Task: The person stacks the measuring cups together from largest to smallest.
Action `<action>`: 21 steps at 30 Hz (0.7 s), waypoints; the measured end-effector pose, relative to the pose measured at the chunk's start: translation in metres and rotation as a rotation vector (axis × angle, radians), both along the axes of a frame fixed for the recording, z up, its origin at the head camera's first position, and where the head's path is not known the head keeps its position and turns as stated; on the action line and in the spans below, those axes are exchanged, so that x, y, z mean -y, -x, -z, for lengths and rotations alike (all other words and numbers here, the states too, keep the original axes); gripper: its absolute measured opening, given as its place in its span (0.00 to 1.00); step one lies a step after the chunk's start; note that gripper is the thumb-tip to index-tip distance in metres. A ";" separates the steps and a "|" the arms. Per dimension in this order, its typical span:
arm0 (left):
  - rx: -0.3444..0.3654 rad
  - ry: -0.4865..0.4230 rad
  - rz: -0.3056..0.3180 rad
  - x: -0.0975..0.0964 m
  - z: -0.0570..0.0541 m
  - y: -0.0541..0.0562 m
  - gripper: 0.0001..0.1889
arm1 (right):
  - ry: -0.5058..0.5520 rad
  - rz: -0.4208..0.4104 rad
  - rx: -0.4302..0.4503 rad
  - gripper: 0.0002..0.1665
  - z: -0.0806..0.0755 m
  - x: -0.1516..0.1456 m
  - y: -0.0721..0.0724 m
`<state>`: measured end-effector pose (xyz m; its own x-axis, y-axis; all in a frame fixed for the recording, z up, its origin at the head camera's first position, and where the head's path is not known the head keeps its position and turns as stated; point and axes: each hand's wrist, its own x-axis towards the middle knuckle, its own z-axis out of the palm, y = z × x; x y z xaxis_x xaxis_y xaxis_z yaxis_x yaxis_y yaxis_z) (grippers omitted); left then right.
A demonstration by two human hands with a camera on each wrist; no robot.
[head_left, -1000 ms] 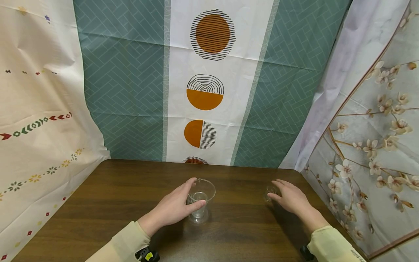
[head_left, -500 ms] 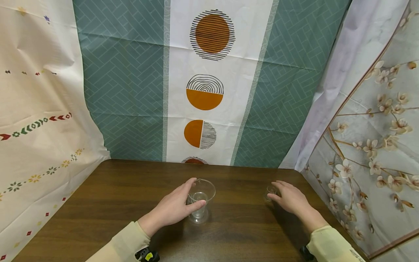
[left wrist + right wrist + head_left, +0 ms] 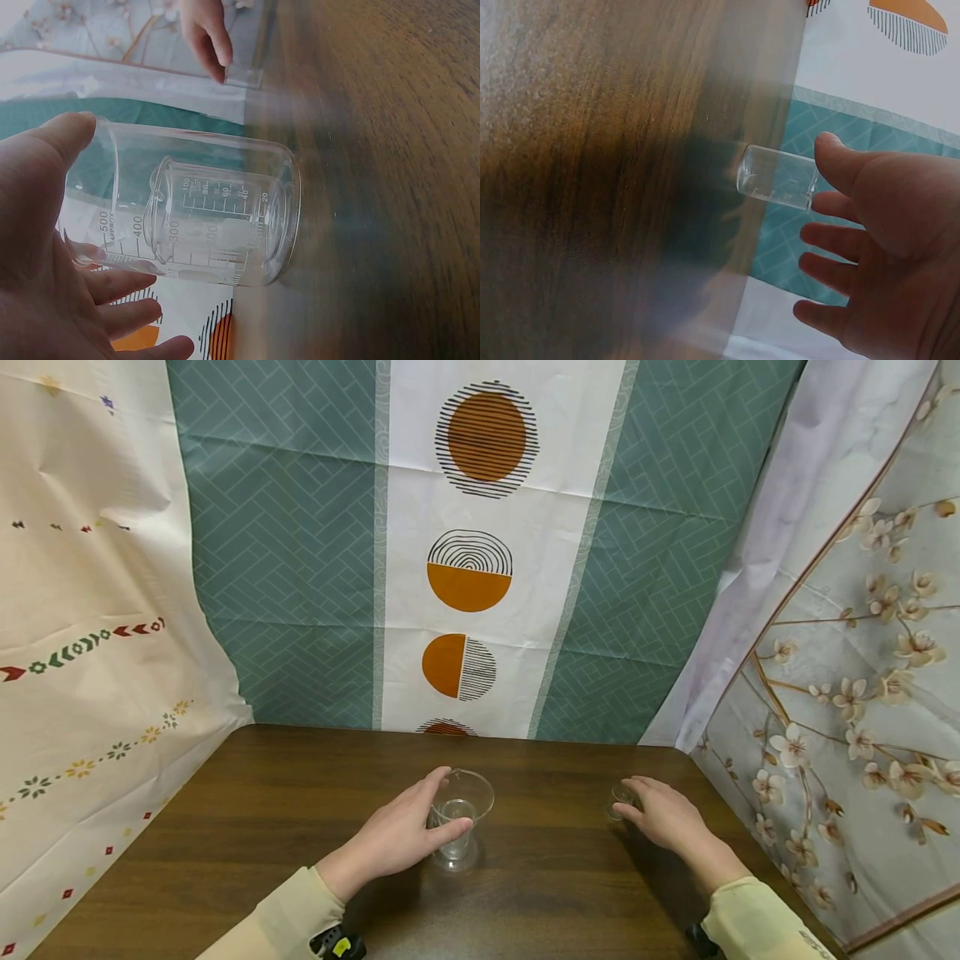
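A large clear glass beaker [image 3: 135, 157] with white volume marks stands upright on the table, its marks reaching 500. Nested inside it is a smaller graduated beaker [image 3: 214, 195], marked up to 100. My left hand [image 3: 397, 835] holds the large beaker at its upper part, thumb on the near side and index finger at the far side of the rim, the other fingers spread. To the right, a small clear glass beaker [image 3: 776, 178] stands on the wood. My right hand [image 3: 667, 810] has thumb and index finger around its rim, with the remaining fingers loosely bent.
The brown wooden table [image 3: 547, 893] reaches back to a green and white patterned curtain [image 3: 288, 568]. A cream cloth [image 3: 97, 635] hangs on the left and a floral cloth [image 3: 847, 727] on the right, close beside my right arm.
My right hand has shifted very slightly toward me at the small beaker. The left hand and all of the beakers keep their places.
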<state>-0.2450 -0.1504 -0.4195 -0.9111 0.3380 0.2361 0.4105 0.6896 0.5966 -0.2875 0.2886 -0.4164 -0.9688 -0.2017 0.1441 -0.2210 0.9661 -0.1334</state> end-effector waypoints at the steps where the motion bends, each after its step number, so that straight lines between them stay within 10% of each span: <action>1: 0.001 0.000 0.000 0.000 0.000 0.000 0.51 | 0.003 0.000 -0.001 0.36 0.000 0.000 0.000; 21: 0.011 -0.002 0.001 0.000 0.000 0.000 0.51 | 0.016 -0.011 0.003 0.33 0.004 -0.001 0.005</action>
